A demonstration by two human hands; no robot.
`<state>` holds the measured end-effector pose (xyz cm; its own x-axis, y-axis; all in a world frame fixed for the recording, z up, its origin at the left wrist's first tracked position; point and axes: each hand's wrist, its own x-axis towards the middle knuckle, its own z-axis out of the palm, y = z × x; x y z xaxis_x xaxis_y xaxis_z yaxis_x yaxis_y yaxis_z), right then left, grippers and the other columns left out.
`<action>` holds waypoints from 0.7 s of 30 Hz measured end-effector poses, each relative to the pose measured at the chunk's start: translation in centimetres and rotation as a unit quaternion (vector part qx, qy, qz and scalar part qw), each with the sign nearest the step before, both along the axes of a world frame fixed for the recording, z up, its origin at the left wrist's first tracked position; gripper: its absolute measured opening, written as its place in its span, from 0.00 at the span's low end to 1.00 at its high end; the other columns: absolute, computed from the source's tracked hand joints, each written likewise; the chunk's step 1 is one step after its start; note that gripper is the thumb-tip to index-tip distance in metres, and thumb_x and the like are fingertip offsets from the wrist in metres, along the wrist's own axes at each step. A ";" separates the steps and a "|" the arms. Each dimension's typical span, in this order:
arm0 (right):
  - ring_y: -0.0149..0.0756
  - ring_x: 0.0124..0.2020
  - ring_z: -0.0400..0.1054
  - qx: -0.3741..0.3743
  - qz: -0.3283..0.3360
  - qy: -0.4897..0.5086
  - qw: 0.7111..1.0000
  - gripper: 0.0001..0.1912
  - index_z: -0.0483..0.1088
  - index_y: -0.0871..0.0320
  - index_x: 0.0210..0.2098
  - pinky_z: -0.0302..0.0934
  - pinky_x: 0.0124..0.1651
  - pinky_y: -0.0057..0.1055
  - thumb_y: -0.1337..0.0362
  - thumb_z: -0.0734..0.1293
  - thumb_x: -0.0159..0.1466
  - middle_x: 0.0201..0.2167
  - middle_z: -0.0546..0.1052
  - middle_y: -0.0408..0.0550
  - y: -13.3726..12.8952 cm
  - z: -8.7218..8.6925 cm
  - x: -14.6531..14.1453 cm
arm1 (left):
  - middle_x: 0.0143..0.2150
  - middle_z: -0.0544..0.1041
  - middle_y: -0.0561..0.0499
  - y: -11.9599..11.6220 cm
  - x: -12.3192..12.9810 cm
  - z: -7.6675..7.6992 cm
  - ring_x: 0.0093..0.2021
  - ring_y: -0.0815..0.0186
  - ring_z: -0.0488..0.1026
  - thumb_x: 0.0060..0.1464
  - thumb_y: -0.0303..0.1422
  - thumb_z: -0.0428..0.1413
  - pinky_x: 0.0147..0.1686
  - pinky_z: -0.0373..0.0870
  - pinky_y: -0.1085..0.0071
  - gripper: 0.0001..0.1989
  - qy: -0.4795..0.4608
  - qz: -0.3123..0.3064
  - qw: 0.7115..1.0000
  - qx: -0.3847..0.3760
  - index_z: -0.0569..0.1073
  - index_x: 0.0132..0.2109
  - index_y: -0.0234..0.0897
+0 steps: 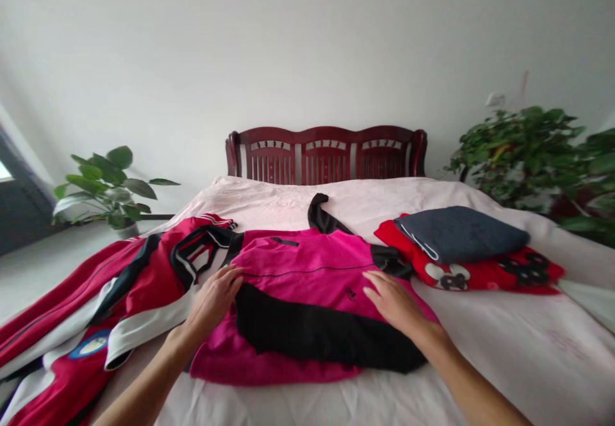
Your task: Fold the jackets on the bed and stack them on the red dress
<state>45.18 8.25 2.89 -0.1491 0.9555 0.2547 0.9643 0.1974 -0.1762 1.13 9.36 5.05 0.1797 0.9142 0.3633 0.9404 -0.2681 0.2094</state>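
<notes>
A magenta and black top (298, 253) lies on the bed, with one black sleeve (317, 330) laid across its front and another black part sticking up past its far edge. My left hand (218, 294) rests at the top's left edge, near the start of the crossing sleeve; its fingers are bent together, and whether they pinch cloth is hard to tell. On the right side of the top lies my right hand (391, 301), fingers apart, just above the sleeve, holding nothing.
Red, white and black clothes (144, 278) spread over the bed's left side. At right, a folded dark blue garment (464, 234) sits on a red one (490, 275). Beyond are a wooden headboard (327, 150), a left plant (110, 186) and right plants (523, 157).
</notes>
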 end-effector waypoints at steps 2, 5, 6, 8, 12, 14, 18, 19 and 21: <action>0.46 0.68 0.55 -0.018 0.027 -0.004 0.999 0.28 0.63 0.64 0.65 0.49 0.69 0.42 0.59 0.57 0.69 0.66 0.64 0.59 1.7 -0.5 -2.9 | 0.61 0.75 0.43 2.3 2.0 -0.8 0.64 0.57 0.68 0.66 0.42 0.43 0.64 0.61 0.60 0.24 0.020 -0.029 0.999 -0.010 0.75 0.58 0.38; 0.49 0.72 0.46 -0.059 0.015 -0.022 0.998 0.32 0.55 0.61 0.70 0.43 0.71 0.50 0.55 0.56 0.69 0.71 0.56 0.56 3.9 -1.8 -4.4 | 0.64 0.72 0.43 4.0 3.3 -3.3 0.68 0.49 0.61 0.63 0.43 0.50 0.67 0.54 0.49 0.23 0.084 -0.010 0.995 -0.051 0.74 0.60 0.41; 0.50 0.72 0.45 -0.076 0.002 -0.029 0.997 0.32 0.54 0.59 0.70 0.42 0.71 0.52 0.53 0.56 0.70 0.71 0.55 0.55 4.4 -2.3 -4.0 | 0.65 0.71 0.44 4.2 3.2 -4.2 0.69 0.48 0.60 0.62 0.44 0.51 0.67 0.53 0.47 0.24 0.096 0.001 0.993 -0.063 0.73 0.61 0.43; 0.49 0.72 0.44 -0.092 -0.031 -0.042 0.994 0.33 0.53 0.58 0.71 0.41 0.71 0.52 0.51 0.54 0.70 0.72 0.53 0.55 5.0 -3.6 -2.3 | 0.68 0.67 0.46 4.2 2.6 -5.6 0.70 0.48 0.58 0.62 0.45 0.51 0.67 0.53 0.47 0.26 0.100 0.009 0.992 -0.081 0.69 0.64 0.46; 0.45 0.73 0.44 -0.045 -0.053 -0.065 0.995 0.33 0.53 0.61 0.70 0.41 0.71 0.45 0.52 0.52 0.70 0.72 0.54 0.54 4.9 -5.8 2.0 | 0.70 0.64 0.48 4.0 0.0 -7.1 0.71 0.53 0.57 0.65 0.45 0.47 0.68 0.51 0.51 0.25 0.084 -0.008 0.992 -0.088 0.67 0.66 0.47; 0.45 0.73 0.43 -0.039 -0.048 -0.067 0.996 0.32 0.55 0.60 0.70 0.41 0.71 0.45 0.53 0.52 0.70 0.71 0.56 0.52 4.7 -6.2 3.2 | 0.70 0.64 0.49 3.8 -1.5 -7.5 0.71 0.56 0.56 0.66 0.44 0.44 0.68 0.51 0.52 0.24 0.066 -0.027 0.994 -0.083 0.67 0.65 0.47; 0.47 0.73 0.42 -0.070 -0.060 -0.045 0.995 0.32 0.55 0.59 0.70 0.40 0.71 0.48 0.54 0.55 0.69 0.71 0.55 0.52 4.7 -5.2 3.5 | 0.68 0.66 0.48 2.6 -3.2 -7.7 0.70 0.58 0.58 0.66 0.44 0.44 0.68 0.54 0.55 0.23 0.001 -0.057 0.996 -0.062 0.70 0.62 0.45; 0.49 0.73 0.43 -0.088 -0.066 -0.033 0.993 0.32 0.56 0.59 0.69 0.41 0.71 0.50 0.55 0.56 0.68 0.71 0.55 0.53 4.7 -4.6 3.1 | 0.68 0.66 0.47 2.2 -3.3 -7.6 0.69 0.58 0.59 0.65 0.45 0.46 0.67 0.55 0.55 0.23 -0.012 -0.058 0.997 -0.055 0.71 0.61 0.45; 0.51 0.71 0.48 -0.119 -0.065 -0.011 0.991 0.30 0.60 0.60 0.67 0.44 0.69 0.51 0.57 0.58 0.67 0.70 0.58 0.57 4.1 -3.1 1.8 | 0.66 0.69 0.47 1.5 -3.2 -7.0 0.68 0.56 0.61 0.63 0.45 0.49 0.66 0.57 0.54 0.21 -0.020 -0.054 0.997 -0.043 0.72 0.58 0.45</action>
